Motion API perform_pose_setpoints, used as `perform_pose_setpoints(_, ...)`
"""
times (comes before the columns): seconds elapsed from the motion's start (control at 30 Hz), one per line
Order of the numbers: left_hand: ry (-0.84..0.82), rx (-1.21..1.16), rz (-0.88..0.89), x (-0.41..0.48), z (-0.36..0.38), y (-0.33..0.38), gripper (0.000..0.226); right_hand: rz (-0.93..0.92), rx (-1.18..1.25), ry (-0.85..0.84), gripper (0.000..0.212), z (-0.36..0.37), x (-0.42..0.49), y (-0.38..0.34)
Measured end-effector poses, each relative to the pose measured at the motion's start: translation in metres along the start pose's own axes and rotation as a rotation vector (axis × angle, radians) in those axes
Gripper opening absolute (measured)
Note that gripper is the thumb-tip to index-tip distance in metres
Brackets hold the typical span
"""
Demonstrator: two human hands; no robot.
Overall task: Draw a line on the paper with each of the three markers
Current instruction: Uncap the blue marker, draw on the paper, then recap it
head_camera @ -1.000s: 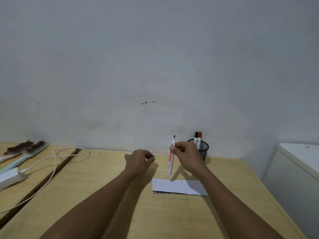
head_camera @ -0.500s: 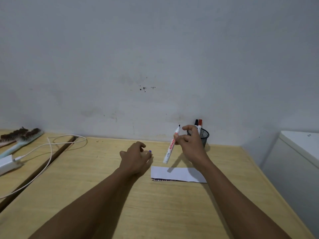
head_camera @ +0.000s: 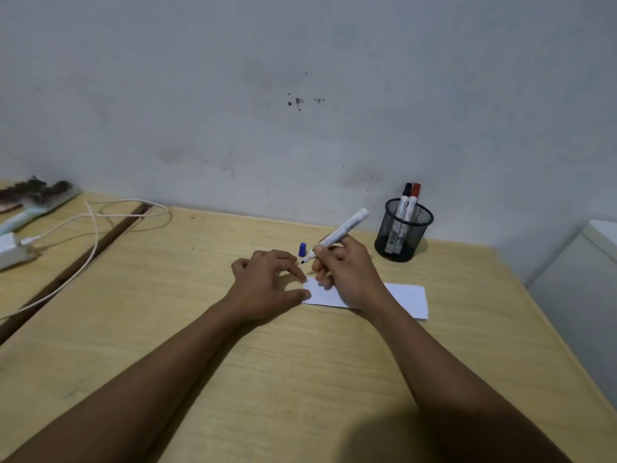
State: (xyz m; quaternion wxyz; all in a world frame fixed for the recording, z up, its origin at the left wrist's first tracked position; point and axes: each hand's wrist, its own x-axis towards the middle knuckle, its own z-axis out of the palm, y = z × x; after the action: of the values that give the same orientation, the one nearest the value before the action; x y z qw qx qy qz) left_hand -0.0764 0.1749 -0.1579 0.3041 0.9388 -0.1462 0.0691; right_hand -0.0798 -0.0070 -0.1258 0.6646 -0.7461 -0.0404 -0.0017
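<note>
— Over the paper (head_camera: 405,295), what is the right hand (head_camera: 350,275) doing?
— Its fingers are closed round a white marker (head_camera: 340,232), uncapped, the dark tip pointing down and left, the barrel slanting up toward the wall. The tip hangs just past the sheet's far left corner; whether it touches anything cannot be told.

— And the left hand (head_camera: 267,282)?
— It lies palm down on the table (head_camera: 167,312), fingers loosely spread, holding nothing, with two fingertips (head_camera: 305,294) on the sheet's left edge.

— Where is the cap?
— A blue cap (head_camera: 302,249) stands on the wood just beyond the left hand, right beside the marker's tip.

— The other markers?
— Both stand upright in a black mesh cup (head_camera: 402,235) near the wall, beyond the right hand: a black marker (head_camera: 405,198) and a red marker (head_camera: 413,200), side by side, caps on.

— Anything drawn yet?
— The visible part of the sheet looks blank; the right hand hides its middle.

— What lies farther out?
— At the far left, a white cable (head_camera: 90,222) loops across a gap between tabletops, a white adapter (head_camera: 10,250) sits at the edge, and a brush (head_camera: 36,198) lies near the wall.
</note>
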Motion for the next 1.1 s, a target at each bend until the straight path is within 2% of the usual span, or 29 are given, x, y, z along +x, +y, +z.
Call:
perform_pose_setpoints(0.1, -0.001, -0.001, 0.017, -0.001, 0.001, -0.003, 0.03, -0.055, -0.176, 0.043, 0.01, 0.002, 0.001, 0.011)
perform_pose_setpoints(0.2, -0.01, 0.032, 0.005, 0.0, 0.002, -0.004, 0.024, -0.107, -0.246, 0.078, 0.014, -0.001, 0.002, 0.019)
perform_pose_setpoints(0.37, -0.016, 0.066, -0.019, 0.002, 0.004, -0.005, 0.028, -0.129, -0.369, 0.075, 0.008, 0.0, 0.004, 0.027)
perform_pose_setpoints(1.1, -0.052, 0.026, -0.027, -0.001, 0.0, -0.003, 0.037, -0.136, -0.479, 0.015, 0.01, 0.004, 0.003, 0.025)
